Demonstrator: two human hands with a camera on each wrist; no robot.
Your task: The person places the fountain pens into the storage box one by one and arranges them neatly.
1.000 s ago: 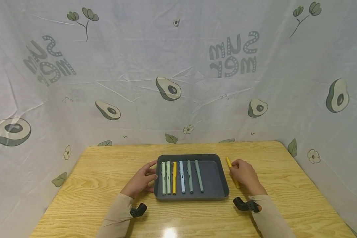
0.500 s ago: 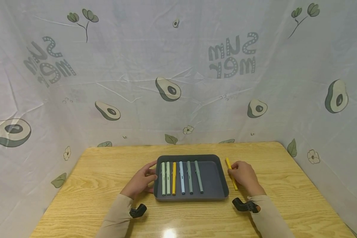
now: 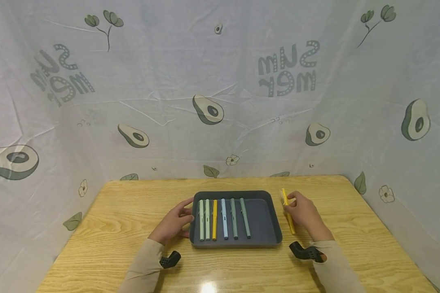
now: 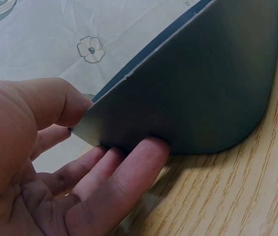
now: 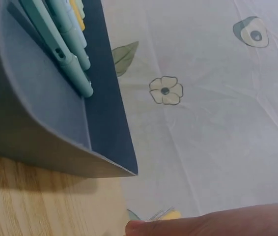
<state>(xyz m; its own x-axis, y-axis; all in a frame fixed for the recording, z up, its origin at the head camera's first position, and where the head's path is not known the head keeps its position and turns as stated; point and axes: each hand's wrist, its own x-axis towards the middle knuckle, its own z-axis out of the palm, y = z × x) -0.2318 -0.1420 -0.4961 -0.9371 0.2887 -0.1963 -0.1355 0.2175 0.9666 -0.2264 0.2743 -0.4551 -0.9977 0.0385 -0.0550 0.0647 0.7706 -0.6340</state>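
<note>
My right hand (image 3: 303, 211) pinches a yellow capped pen (image 3: 291, 224) just to the right of the tray. A clip shows near the pen's far end, and the fingers cover its middle. In the right wrist view a finger (image 5: 217, 222) overlaps most of that pen. At the other side, my left hand (image 3: 174, 221) rests its fingertips against the dark grey tray (image 4: 203, 88), with one finger right at the rim and others low on the outer wall. Inside lie two pale green pens (image 3: 207, 219), a yellow pen (image 3: 214, 219), a light blue pen (image 3: 225, 219) and two teal pens (image 3: 245, 217).
The wooden table (image 3: 132, 203) carries the tray near its middle. Behind and at both sides hangs a pale cloth (image 3: 176, 134) printed with avocados. Each wrist wears a black camera mount (image 3: 301, 251). Bare tray floor shows right of the teal pens.
The right hand has turned the yellow pen so its clip shows, and the pen's far end has risen slightly in view. The left hand and tray have stayed put.
</note>
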